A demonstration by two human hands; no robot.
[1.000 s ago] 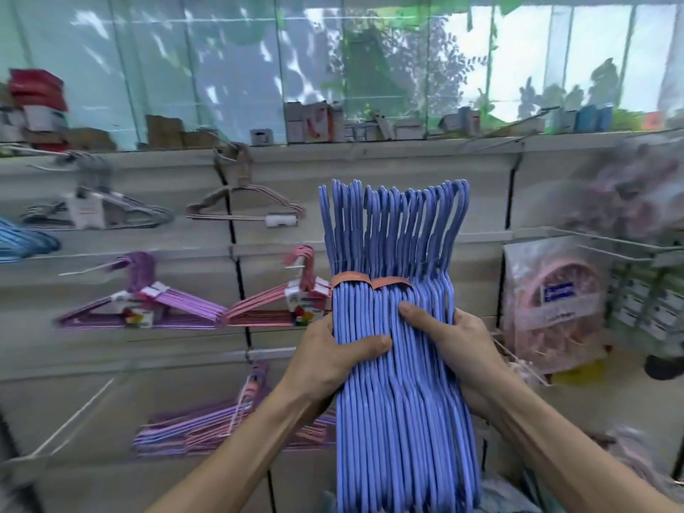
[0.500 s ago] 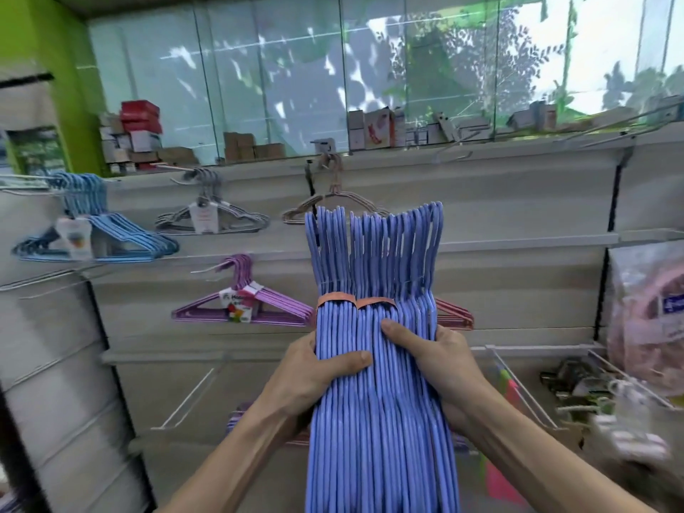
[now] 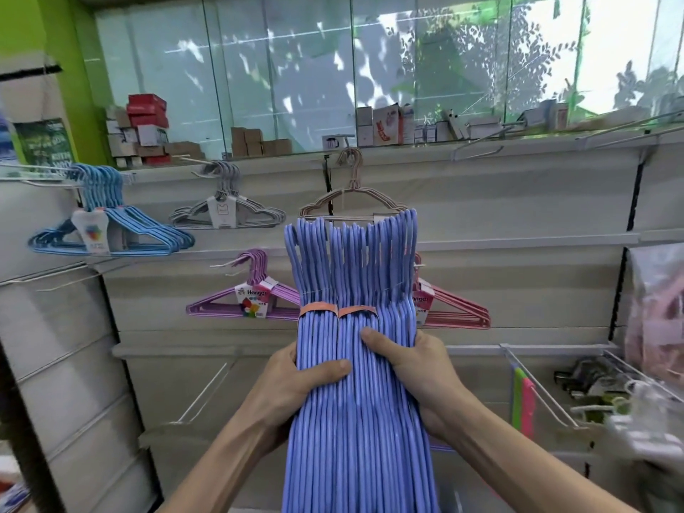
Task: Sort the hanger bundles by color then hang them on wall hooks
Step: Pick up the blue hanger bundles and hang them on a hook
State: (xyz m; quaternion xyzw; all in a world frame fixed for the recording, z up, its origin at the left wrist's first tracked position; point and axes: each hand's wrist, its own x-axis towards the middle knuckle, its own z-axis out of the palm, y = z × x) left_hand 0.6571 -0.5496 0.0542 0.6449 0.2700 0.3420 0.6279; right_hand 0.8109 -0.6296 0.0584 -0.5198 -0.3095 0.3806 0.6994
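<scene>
A thick bundle of lavender-blue hangers (image 3: pixel 355 420) stands upright in front of me, hooks up, tied with orange bands (image 3: pixel 337 310). My left hand (image 3: pixel 296 383) grips its left side and my right hand (image 3: pixel 414 368) grips its right side. On the wall hooks hang a light blue bundle (image 3: pixel 111 231), a grey bundle (image 3: pixel 225 212), a brown bundle (image 3: pixel 348 201), a purple bundle (image 3: pixel 251 301) and a pink bundle (image 3: pixel 451 309), the last partly hidden behind the held bundle.
Bare wire hooks (image 3: pixel 207 386) jut from the slat wall below the purple bundle and at lower right (image 3: pixel 536 386). Boxes (image 3: pixel 148 127) line the ledge under the window. Bagged goods (image 3: pixel 655 309) hang at the right edge.
My view has swung left, so the wall display has shifted right and the light blue and grey bundles show more fully. Both hands keep the same grip on the bundle.
</scene>
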